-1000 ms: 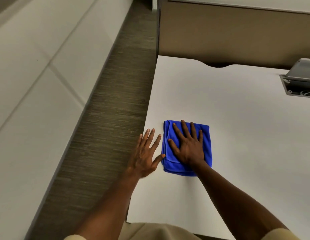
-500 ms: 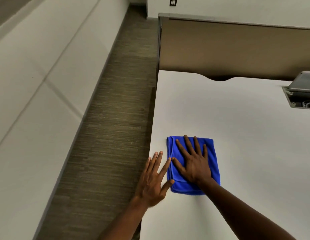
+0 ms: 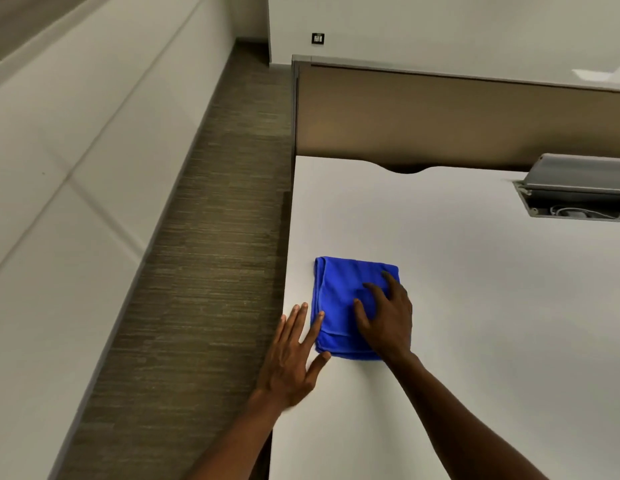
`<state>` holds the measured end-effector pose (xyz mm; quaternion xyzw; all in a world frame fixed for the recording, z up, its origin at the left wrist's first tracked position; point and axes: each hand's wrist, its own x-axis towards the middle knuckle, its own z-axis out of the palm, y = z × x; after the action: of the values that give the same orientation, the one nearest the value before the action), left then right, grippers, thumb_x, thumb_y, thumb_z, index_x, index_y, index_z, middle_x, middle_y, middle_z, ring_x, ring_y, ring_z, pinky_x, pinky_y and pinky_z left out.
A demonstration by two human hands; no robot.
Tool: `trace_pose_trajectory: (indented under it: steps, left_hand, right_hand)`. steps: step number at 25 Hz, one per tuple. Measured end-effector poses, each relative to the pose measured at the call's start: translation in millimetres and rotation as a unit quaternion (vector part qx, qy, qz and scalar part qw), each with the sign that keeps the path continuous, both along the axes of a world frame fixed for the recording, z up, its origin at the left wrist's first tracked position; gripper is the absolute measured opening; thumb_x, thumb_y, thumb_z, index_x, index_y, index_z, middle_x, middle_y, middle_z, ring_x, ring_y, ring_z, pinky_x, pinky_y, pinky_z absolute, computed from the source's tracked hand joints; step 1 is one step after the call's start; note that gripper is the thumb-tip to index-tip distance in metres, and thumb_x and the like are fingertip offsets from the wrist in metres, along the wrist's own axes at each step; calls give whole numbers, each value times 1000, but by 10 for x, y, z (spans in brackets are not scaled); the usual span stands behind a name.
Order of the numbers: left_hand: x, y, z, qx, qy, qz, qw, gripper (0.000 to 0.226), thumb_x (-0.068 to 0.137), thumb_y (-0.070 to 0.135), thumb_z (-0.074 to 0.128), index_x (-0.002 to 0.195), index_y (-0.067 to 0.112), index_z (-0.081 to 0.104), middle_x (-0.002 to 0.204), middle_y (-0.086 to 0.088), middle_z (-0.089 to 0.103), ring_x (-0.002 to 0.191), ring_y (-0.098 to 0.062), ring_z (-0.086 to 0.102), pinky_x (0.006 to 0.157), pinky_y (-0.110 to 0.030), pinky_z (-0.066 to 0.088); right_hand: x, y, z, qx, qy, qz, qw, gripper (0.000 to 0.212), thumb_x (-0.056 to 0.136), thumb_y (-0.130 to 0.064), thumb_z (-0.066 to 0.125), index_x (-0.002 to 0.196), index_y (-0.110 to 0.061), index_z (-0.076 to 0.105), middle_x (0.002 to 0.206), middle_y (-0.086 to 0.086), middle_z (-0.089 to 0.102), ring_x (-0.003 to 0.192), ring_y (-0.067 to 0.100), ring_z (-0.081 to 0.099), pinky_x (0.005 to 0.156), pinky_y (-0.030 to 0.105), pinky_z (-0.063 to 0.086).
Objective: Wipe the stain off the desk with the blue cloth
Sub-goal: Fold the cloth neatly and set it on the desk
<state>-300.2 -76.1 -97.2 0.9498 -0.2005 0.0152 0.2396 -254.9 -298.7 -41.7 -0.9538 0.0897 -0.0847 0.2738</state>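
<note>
A folded blue cloth (image 3: 339, 292) lies flat on the white desk (image 3: 474, 306) close to its left edge. My right hand (image 3: 388, 317) rests on the cloth's right half with the fingers somewhat bent, their tips pressing into the fabric. My left hand (image 3: 294, 351) lies flat on the desk at the left edge, fingers straight and spread, its index finger and thumb touching the cloth's left side. No stain shows on the bare desk around the cloth.
A brown partition panel (image 3: 457, 116) stands along the desk's far edge. An open cable tray with a grey lid (image 3: 575, 195) is set into the desk at the far right. Carpeted floor (image 3: 204, 271) runs along the left of the desk.
My right hand has slid toward the cloth's right side and its fingers have bent from flat. The left hand stays flat beside the cloth. The camera has tilted up.
</note>
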Motion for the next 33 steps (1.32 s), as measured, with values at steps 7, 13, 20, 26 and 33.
trace_pose_trajectory:
  steps: [7, 13, 20, 26, 33]
  left_hand:
    - [58, -195, 187, -130, 8, 53, 990, 70, 103, 59, 41, 162, 25, 26, 155, 3, 44, 148, -16, 33, 124, -41, 26]
    - [104, -267, 239, -30, -34, 44, 998, 47, 85, 35, 79, 125, 11, 73, 141, -25, 56, 131, -46, 52, 105, -59, 48]
    - [226, -296, 494, -2, -58, 59, 997, 21, 70, 7, 89, 86, 16, 80, 118, -11, 71, 120, -38, 63, 103, -68, 42]
    - [260, -279, 562, -80, -133, 30, 987, 14, 78, 6, 80, 86, 17, 76, 97, 0, 72, 95, -22, 64, 80, -39, 52]
    - [73, -207, 436, -41, -88, -31, 995, 36, 81, 1, 72, 99, 29, 58, 79, 9, 67, 74, -15, 62, 80, -38, 54]
  right_hand:
    - [-533, -527, 171, 154, 138, -197, 958, 29, 92, -43, 74, 109, -20, 75, 73, -11, 73, 74, 14, 69, 71, 31, 54]
    - [-527, -512, 280, 381, 121, -225, 889, 14, 98, -21, 67, 90, -11, 71, 89, 11, 74, 74, 27, 69, 60, 34, 53]
    - [-525, -530, 352, 549, 125, -225, 795, 13, 96, -3, 71, 109, -2, 68, 93, 17, 74, 69, 25, 70, 57, 27, 60]
    - [-597, -554, 296, 567, 109, -227, 784, 33, 89, 11, 72, 114, -8, 65, 90, 18, 76, 81, 29, 75, 69, 31, 64]
    - [-646, -502, 273, 553, 93, -247, 791, 29, 92, 19, 55, 98, -4, 71, 103, 20, 67, 78, 27, 67, 66, 30, 63]
